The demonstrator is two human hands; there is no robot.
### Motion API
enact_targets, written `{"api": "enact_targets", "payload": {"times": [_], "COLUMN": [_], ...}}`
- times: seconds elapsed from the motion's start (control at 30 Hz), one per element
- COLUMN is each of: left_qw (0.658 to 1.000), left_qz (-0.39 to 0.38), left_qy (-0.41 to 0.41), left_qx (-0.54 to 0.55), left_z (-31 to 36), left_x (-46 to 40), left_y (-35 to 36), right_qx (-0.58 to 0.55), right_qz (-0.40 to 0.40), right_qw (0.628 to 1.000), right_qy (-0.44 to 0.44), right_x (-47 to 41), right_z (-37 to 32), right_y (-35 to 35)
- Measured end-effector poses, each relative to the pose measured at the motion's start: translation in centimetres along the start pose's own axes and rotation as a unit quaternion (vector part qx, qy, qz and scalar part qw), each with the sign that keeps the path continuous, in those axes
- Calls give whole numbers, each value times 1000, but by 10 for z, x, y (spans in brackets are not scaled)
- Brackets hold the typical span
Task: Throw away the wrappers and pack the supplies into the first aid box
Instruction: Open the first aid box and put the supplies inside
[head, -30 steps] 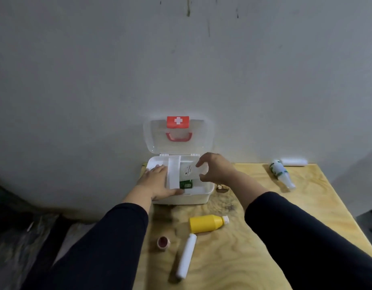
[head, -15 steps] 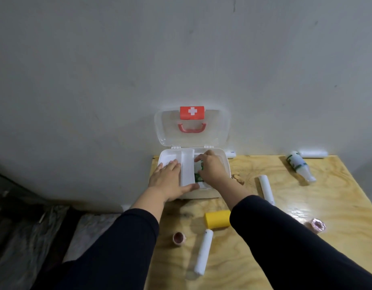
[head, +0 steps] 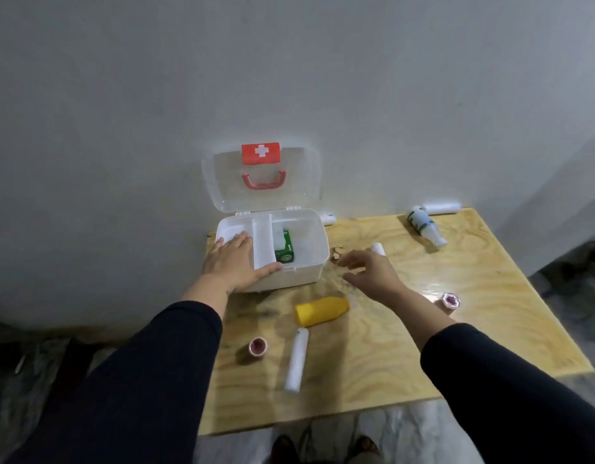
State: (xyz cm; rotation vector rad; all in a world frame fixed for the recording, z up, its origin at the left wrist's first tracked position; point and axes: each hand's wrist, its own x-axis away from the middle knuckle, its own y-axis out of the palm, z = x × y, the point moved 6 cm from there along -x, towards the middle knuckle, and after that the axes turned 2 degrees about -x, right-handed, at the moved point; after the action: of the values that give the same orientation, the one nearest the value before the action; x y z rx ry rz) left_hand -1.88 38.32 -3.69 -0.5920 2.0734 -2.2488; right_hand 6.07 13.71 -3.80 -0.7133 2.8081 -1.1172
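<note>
Left hand [head: 235, 261] flat, spread on first aid box [head: 307, 249] front edge; right hand [head: 373, 267] open, empty, over white roll [head: 378, 248].

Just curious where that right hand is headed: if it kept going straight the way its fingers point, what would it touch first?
Probably the white cylindrical roll lying on the wooden table just beyond the right hand; depth is hard to judge.

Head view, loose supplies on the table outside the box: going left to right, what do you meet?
Pink tape roll → white bandage roll → yellow bottle → second pink tape roll. The green-labelled bottle and the far rolls near the wall overlap these in left-right position, so I leave them out.
</note>
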Motion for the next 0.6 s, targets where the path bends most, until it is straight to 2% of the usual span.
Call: {"api": "enact_targets", "payload": {"times": [0.1,0.2,0.4,0.47,0.6], "left_qw": [1000,1000,1000,1000,1000], "left_qz": [-1,-9,-10,-11,-10], "left_qy": [2,2,2,2,0], "left_qx": [-4,-6,-8,-6,-3], "left_z": [0,0,0,0,0], "left_x": [-1,-1,0,0,0], "left_y": [1,2,2,1,0], "right_qx": [-23,-34,-51,-89,-207], "right_qz": [-67,-81,-71,-63,3], "right_qw": [996,992,992,989,974], "right_qy": [57,87,94,99,91], "right_x": [21,32,34,31,23], "right_z": [25,38,45,44,32], "right_y": [14,25,25,16,-8]}}
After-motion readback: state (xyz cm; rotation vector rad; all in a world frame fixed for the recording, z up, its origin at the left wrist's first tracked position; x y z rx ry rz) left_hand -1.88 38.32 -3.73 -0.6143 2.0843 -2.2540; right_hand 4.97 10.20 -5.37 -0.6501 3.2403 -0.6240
